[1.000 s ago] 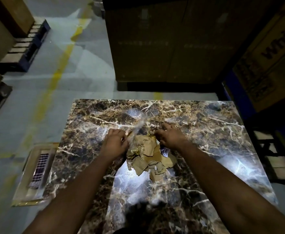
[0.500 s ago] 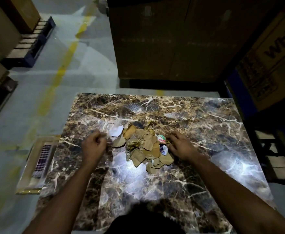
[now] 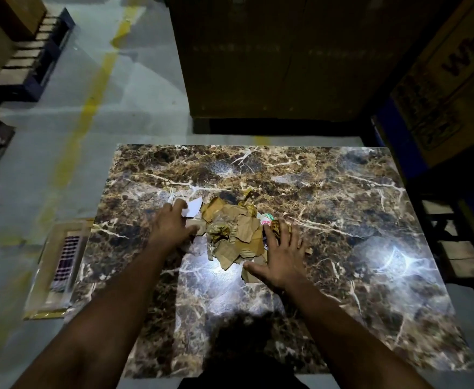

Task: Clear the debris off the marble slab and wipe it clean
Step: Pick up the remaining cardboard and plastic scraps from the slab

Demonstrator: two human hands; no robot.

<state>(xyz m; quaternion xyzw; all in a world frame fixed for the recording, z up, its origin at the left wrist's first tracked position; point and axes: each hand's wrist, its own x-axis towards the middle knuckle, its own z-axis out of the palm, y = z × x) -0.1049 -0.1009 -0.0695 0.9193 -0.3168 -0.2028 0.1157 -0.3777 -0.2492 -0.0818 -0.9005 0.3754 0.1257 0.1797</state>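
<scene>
Marble slab (image 3: 328, 192) carries one debris pile (image 3: 236, 234) near its middle: torn cardboard, a white paper scrap (image 3: 192, 207), a small coloured wrapper (image 3: 266, 219). Left hand (image 3: 171, 226) lies flat with fingers spread, touching the white scrap and the pile's left edge; right hand (image 3: 282, 256) is flat and splayed on the pile's right side. Neither grips anything. Risk: light scraps slide on polished stone, so squeezing the pile together could spit pieces out sideways or off onto the floor (image 3: 61, 136). No wiping cloth visible.
</scene>
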